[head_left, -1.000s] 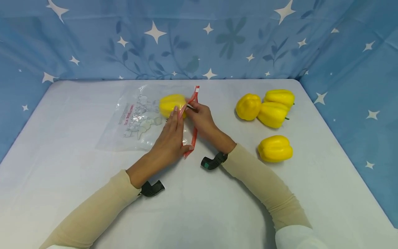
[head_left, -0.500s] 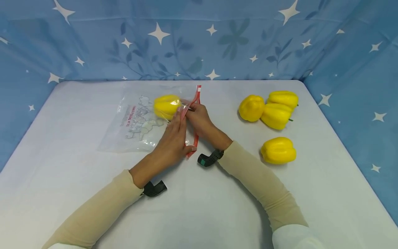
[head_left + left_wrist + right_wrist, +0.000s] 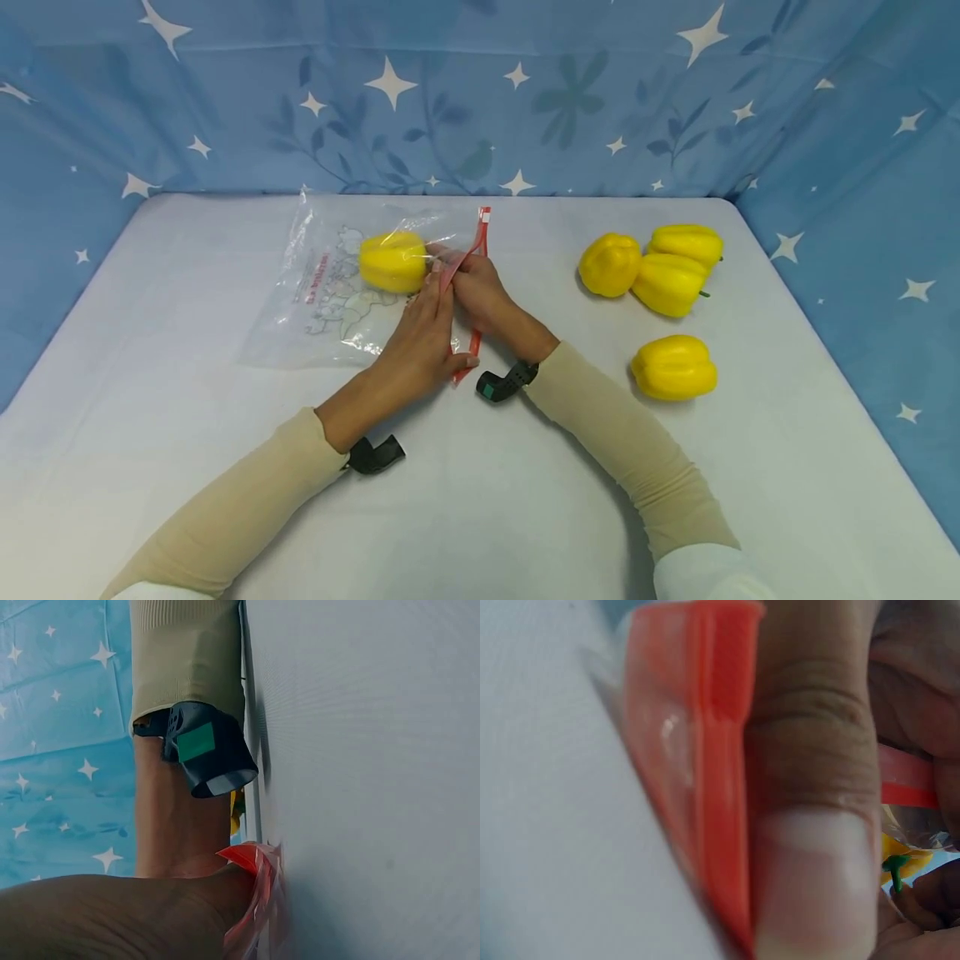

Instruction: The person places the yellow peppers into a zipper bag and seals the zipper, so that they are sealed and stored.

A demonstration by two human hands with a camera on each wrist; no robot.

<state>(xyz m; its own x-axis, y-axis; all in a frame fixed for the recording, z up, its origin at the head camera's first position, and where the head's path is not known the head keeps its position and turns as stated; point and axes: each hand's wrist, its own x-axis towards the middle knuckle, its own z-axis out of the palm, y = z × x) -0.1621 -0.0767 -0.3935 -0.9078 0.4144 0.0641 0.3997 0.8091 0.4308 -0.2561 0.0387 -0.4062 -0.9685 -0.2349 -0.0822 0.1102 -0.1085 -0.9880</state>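
Blue, star-printed curtain cloth (image 3: 480,108) hangs behind a smooth white tabletop (image 3: 480,483). From the left, we see a clear, crinkled plastic bag (image 3: 337,308) with a faint cartoon print, and inside it a glossy, ribbed yellow bell pepper (image 3: 392,262). Next to that pepper, the left hand (image 3: 423,342) lies over the bag's mouth, fingers straight and not curled round anything, its thumb against the stiff red plastic closing strip (image 3: 476,342). We judge that this hand should hold the two thin edges well apart — limp film clings and folds inward. The right hand (image 3: 480,292) reaches through the mouth behind the pepper, a short green stem (image 3: 895,866) near its fingers; we cannot tell whether they grip it. We would push low, with the fingertips, and avoid dragging the film along. Farther right, three waxy, lobed yellow bell peppers (image 3: 670,285) huddle together — blocky, with shallow grooves — and one lone plump yellow bell pepper (image 3: 673,367) lies on its side, nearer to us.
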